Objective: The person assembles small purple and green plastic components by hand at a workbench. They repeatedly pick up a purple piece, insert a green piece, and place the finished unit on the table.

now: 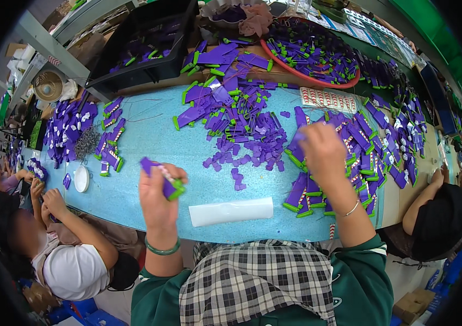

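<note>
My left hand [157,209] is closed around a flat purple plastic piece [170,188] with a green end and a red-and-white striped strip along it. It is held above the blue tabletop, left of a white strip of paper [231,211]. My right hand [323,149] is raised over the left side of a pile of purple-and-green pieces [366,145], many with the same striped strip. Its fingertips are pressed together and slightly blurred; what they hold, if anything, I cannot make out. Behind it lies a sheet of striped stickers [328,100].
Small purple parts [242,155] are heaped mid-table. A red-rimmed basket [310,79] and a black crate [133,76] stand at the back. At left are more purple pieces [65,130] and a white dish [81,179]. People sit at left [76,271] and right [443,223].
</note>
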A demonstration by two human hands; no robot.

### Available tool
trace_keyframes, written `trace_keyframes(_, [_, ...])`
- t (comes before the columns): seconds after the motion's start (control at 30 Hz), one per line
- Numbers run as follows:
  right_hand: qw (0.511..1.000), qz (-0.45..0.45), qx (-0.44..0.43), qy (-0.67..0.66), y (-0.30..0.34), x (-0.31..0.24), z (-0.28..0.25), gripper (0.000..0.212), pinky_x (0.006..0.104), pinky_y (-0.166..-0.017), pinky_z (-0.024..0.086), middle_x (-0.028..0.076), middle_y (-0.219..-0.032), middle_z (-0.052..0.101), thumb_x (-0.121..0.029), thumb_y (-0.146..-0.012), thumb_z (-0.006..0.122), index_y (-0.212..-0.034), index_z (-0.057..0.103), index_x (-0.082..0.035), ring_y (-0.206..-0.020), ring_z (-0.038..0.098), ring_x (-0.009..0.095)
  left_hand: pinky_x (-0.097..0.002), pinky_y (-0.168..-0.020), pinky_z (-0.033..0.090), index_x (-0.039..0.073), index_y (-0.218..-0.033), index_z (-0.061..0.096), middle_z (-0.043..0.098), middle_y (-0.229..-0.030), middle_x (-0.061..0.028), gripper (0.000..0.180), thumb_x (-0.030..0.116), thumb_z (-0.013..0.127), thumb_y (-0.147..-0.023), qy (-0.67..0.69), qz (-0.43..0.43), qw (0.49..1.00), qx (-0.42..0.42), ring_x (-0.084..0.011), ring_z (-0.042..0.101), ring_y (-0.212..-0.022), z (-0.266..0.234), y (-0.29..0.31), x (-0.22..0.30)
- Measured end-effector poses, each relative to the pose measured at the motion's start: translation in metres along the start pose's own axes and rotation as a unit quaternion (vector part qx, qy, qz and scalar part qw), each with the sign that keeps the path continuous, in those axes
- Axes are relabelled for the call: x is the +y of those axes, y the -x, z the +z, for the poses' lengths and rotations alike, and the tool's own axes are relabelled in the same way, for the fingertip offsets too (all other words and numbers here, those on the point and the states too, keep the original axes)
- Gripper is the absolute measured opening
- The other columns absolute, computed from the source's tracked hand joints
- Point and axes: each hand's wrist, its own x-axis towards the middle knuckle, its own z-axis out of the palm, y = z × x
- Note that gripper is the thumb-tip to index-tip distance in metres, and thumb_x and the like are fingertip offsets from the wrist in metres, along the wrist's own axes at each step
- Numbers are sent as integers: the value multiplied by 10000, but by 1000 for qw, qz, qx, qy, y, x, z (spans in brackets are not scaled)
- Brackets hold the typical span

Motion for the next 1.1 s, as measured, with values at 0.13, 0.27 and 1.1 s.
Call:
trace_keyframes(0.13, [951, -156, -193, -182, 32, -60, 27, 127, 309, -613, 508, 39, -847, 552, -98, -703, 594, -827, 616, -85, -832, 563, 205, -338, -699, 479, 78, -1071, 466, 525, -814, -75, 159, 217, 467, -993, 22, 61, 997, 39, -201, 553, -770, 3, -4, 3])
trace_keyframes(0.27, [951, -151, -227, -143, 24, -81, 43, 142, 306, -621, 512, 53, -882, 539, -112, -698, 610, -831, 608, -62, -873, 563, 211, -348, -698, 494, 70, -1082, 465, 543, -817, -80, 167, 209, 463, -990, 20, 18, 1000, 12, -208, 575, -779, 18, 5, -12])
trace_keyframes(1.1, [766, 229, -285, -529, 26, -72, 35, 102, 255, -581, 465, 24, -760, 652, -57, -766, 730, -816, 651, -18, -664, 594, 86, -283, -681, 511, 32, -1053, 503, 610, -861, -66, 147, 155, 450, -991, -183, -113, 970, -110, -130, 606, -755, 12, 20, -57])
